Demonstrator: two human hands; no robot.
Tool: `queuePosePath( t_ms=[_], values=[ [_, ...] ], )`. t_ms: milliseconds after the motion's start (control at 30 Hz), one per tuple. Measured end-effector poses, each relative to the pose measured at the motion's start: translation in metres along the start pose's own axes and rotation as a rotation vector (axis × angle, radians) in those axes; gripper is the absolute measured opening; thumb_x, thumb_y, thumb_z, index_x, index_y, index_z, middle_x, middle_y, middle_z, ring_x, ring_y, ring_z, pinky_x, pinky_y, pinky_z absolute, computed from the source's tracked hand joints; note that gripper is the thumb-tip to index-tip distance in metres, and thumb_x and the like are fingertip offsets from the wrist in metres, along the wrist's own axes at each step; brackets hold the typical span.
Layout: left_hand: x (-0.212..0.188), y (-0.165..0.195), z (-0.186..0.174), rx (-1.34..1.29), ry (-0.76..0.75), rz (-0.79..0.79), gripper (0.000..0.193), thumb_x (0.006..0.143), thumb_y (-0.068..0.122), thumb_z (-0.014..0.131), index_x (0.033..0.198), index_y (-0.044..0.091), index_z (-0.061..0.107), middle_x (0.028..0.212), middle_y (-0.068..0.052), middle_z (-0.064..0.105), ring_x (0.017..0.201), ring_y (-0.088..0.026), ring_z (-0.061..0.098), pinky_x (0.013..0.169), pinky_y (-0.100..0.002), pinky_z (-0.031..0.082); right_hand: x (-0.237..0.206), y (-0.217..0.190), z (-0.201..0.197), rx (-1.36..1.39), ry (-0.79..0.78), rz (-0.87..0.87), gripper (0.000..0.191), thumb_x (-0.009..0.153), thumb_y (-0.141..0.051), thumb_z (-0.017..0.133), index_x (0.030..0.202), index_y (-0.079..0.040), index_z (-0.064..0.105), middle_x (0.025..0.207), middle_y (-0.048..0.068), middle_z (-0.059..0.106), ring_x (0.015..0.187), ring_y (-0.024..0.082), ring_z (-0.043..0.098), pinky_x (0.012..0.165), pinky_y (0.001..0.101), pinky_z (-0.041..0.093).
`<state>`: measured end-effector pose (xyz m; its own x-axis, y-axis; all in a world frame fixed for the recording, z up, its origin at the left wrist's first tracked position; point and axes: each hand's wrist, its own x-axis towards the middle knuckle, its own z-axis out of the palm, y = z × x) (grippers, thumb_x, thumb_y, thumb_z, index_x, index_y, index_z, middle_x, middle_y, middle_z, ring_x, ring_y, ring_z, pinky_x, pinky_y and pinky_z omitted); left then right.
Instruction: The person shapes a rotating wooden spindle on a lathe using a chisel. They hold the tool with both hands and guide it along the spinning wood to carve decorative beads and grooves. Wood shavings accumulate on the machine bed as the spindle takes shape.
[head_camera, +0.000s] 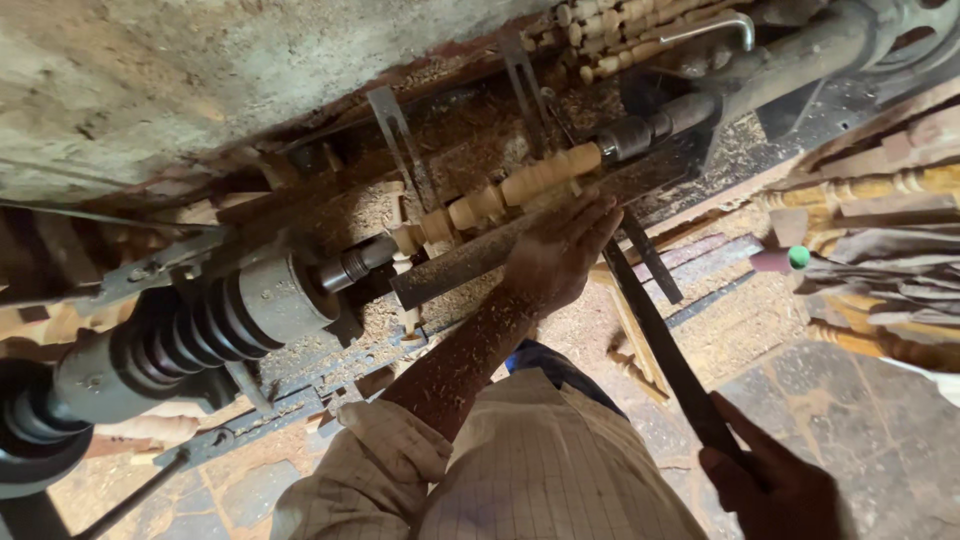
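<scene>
A pale turned wooden spindle (500, 195) is mounted lengthwise in a lathe, between a chuck on the left and a metal centre on the right. A dark flat tool rest (455, 268) lies just in front of it. My left hand (560, 250), dusted with wood chips, lies with its fingers stretched over the rest and the front end of a long dark chisel (665, 355), beside the spindle. My right hand (780, 490) grips the chisel's rear end at the lower right.
The lathe's stepped grey pulley and headstock (180, 340) are at the left, the tailstock (790, 55) at the upper right. Turned wooden pieces (620, 30) are piled behind, finished spindles (880, 185) lie at the right. Sawdust covers the bed. A rough wall (200, 80) stands beyond.
</scene>
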<state>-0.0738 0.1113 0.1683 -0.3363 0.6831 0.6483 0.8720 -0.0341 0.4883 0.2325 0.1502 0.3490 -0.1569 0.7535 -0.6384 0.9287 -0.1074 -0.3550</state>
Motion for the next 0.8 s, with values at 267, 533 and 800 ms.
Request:
queuePosePath(
  t_ms=[267,533,800],
  values=[
    [-0.019,0.0,0.001,-0.042,0.034,-0.017,0.029,0.11,0.013,0.063,0.139,0.009,0.061,0.145,-0.012,0.062,0.144,-0.026,0.056,0.126,-0.041,0.044,-0.068,-0.036,0.08,-0.07,0.112,0.06,0.065,0.087,-0.028,0.079,0.148,-0.031,0.058,0.075,0.012,0.077,0.06,0.015,0.071,0.063,0.0325,0.057],
    [-0.017,0.0,0.006,-0.038,-0.136,-0.049,0.037,0.107,0.009,0.051,0.143,0.008,0.062,0.152,-0.012,0.059,0.147,-0.022,0.047,0.127,-0.038,0.035,-0.078,-0.045,0.097,-0.023,0.098,0.086,0.071,0.085,-0.031,0.08,0.151,-0.033,0.052,0.081,0.013,0.079,0.067,0.018,0.078,0.069,0.0363,0.062],
    [0.012,0.002,0.005,-0.096,-0.199,-0.169,0.027,0.111,0.015,0.05,0.129,0.009,0.07,0.139,-0.012,0.067,0.136,-0.025,0.06,0.117,-0.037,0.049,-0.019,-0.014,0.035,-0.214,0.067,-0.218,0.085,0.074,-0.03,0.088,0.151,-0.031,0.053,0.107,0.009,0.08,0.093,0.012,0.076,0.085,0.0311,0.056]
  ],
)
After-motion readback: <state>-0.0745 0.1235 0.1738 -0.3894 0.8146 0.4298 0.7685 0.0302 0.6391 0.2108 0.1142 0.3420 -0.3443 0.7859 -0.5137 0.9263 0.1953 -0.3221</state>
